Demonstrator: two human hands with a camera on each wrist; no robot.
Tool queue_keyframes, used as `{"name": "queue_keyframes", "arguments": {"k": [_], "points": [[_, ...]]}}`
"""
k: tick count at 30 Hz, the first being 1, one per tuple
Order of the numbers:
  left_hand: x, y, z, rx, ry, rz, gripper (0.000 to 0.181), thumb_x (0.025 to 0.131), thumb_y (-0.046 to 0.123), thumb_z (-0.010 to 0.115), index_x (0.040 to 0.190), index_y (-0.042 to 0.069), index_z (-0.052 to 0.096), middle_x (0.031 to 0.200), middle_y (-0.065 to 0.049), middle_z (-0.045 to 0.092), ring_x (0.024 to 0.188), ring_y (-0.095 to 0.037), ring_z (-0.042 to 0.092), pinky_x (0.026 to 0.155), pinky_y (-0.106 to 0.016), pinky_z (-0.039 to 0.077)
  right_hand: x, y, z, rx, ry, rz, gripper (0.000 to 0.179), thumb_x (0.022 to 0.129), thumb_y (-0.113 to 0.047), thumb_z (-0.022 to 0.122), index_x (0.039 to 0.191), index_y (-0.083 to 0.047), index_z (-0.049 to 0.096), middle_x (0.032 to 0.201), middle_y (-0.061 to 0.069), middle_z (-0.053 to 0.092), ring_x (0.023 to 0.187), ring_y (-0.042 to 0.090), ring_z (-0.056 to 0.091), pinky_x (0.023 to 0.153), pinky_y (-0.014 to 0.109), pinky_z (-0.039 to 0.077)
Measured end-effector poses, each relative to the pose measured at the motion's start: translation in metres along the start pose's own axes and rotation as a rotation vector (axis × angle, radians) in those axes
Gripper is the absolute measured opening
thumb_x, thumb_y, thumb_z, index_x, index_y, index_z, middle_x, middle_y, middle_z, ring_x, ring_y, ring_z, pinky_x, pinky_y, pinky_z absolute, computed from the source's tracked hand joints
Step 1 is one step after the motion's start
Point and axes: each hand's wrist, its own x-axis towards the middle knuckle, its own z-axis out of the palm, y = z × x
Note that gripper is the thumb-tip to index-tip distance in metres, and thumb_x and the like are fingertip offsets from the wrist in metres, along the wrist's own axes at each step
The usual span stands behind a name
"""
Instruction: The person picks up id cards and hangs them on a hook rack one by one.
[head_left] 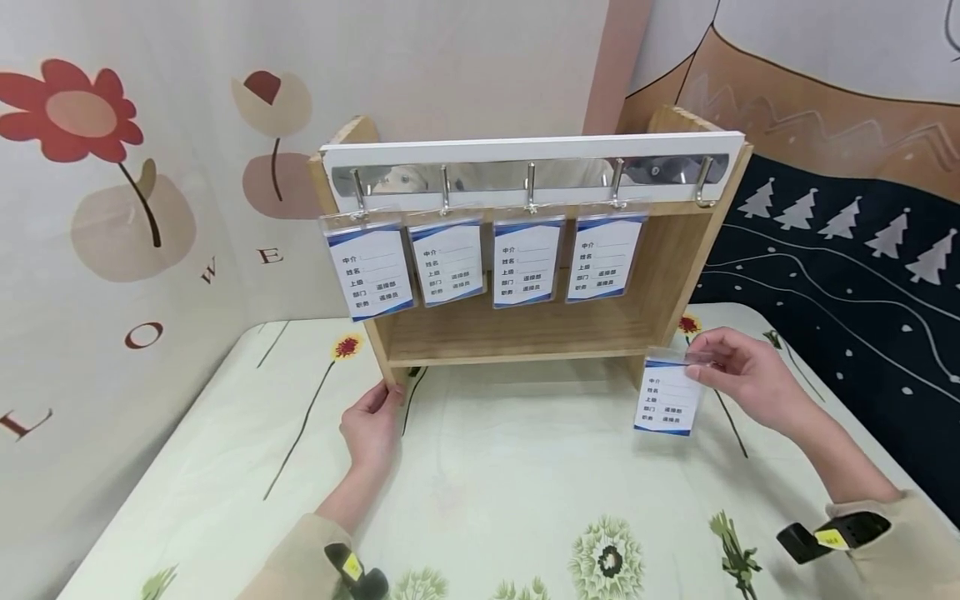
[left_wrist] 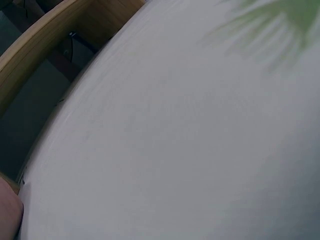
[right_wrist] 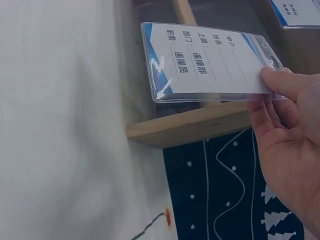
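My right hand (head_left: 738, 375) pinches a badge in a clear plastic sleeve (head_left: 667, 400) by its top edge, beside the right leg of a wooden rack (head_left: 517, 342). In the right wrist view the thumb lies over the badge (right_wrist: 205, 65) near its slot. My left hand (head_left: 372, 427) holds the foot of the rack's left side; only a bit of that hand shows in the left wrist view. Several like badges (head_left: 527, 262) hang from metal hooks (head_left: 531, 185) along the rack's white front rail. The rightmost hook (head_left: 703, 183) carries nothing.
The rack stands on a bed-like surface with a pale floral cover (head_left: 510, 467). Behind it hangs a pale curtain with flower prints (head_left: 465, 67); at right is a dark cloth with printed trees (head_left: 847, 275). Each wrist wears a black strapped device (head_left: 832, 533).
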Motion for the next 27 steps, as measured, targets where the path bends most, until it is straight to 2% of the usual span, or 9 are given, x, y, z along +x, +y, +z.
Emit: {"name": "queue_keyframes", "arguments": {"k": [3, 8, 15, 21, 27], "points": [[0.0, -0.001, 0.0, -0.002, 0.003, 0.002, 0.034, 0.099, 0.018, 0.067, 0.129, 0.003, 0.071, 0.119, -0.017, 0.072, 0.109, -0.025, 0.069, 0.075, -0.007, 0.05, 0.002, -0.004, -0.002, -0.007, 0.009, -0.01, 0.022, 0.095, 0.004, 0.069, 0.117, 0.001, 0.063, 0.103, 0.007, 0.069, 0.085, 0.007, 0.062, 0.074, 0.015, 0.054], [0.0, -0.001, 0.001, -0.007, 0.011, 0.006, 0.034, 0.098, 0.017, 0.068, 0.129, 0.003, 0.071, 0.119, -0.016, 0.072, 0.108, -0.024, 0.07, 0.075, -0.007, 0.05, 0.005, -0.01, -0.006, -0.024, 0.002, -0.041, 0.022, 0.095, 0.005, 0.069, 0.116, -0.001, 0.065, 0.101, 0.01, 0.069, 0.084, 0.009, 0.061, 0.073, 0.014, 0.053], [0.001, -0.002, 0.001, 0.0, 0.005, 0.009, 0.034, 0.098, 0.018, 0.068, 0.13, 0.004, 0.07, 0.12, -0.016, 0.072, 0.108, -0.023, 0.07, 0.075, -0.007, 0.05, 0.011, -0.026, -0.008, -0.026, 0.079, -0.059, 0.019, 0.095, 0.001, 0.07, 0.114, -0.002, 0.066, 0.102, -0.006, 0.066, 0.082, 0.01, 0.06, 0.071, 0.013, 0.053], [0.0, 0.0, 0.001, -0.004, 0.007, 0.014, 0.034, 0.098, 0.017, 0.068, 0.129, 0.003, 0.07, 0.12, -0.017, 0.071, 0.11, -0.027, 0.069, 0.074, -0.007, 0.05, 0.016, -0.035, -0.011, -0.011, 0.142, -0.051, 0.02, 0.096, 0.001, 0.069, 0.116, -0.003, 0.065, 0.106, -0.012, 0.067, 0.086, 0.005, 0.06, 0.077, 0.009, 0.051], [-0.001, 0.0, 0.001, 0.008, 0.01, 0.015, 0.034, 0.098, 0.017, 0.068, 0.129, 0.003, 0.07, 0.12, -0.017, 0.071, 0.11, -0.028, 0.07, 0.076, -0.009, 0.051, 0.019, -0.042, -0.014, -0.008, 0.176, -0.058, 0.02, 0.096, 0.001, 0.069, 0.116, -0.001, 0.065, 0.102, -0.019, 0.067, 0.086, 0.005, 0.06, 0.077, 0.008, 0.05]]}}
